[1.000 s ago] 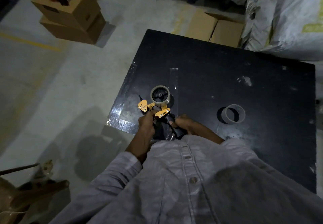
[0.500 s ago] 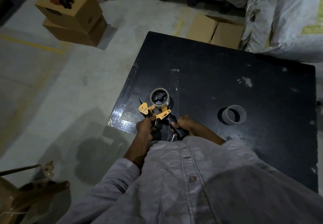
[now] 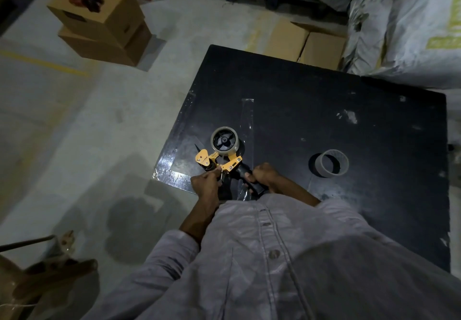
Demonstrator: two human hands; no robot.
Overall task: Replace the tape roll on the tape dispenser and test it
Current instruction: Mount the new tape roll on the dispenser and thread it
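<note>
Far left, two brown boxes (image 3: 99,25) sit stacked on the grey floor (image 3: 74,125). Next comes a black table (image 3: 324,110) with shiny tape stuck on its near corner. Over that corner, the left hand (image 3: 205,185) pinches something small at the yellow dispenser (image 3: 219,162); what it pinches is too small to tell. The dispenser has a roll (image 3: 224,141) of tape sitting on its wheel. The right hand (image 3: 264,176) is wrapped tight around the dispenser's black handle. Further right, an empty ring (image 3: 330,163) lies on the table, well apart from the hands. Behind the table are more boxes and big white sacks (image 3: 404,25).
</note>
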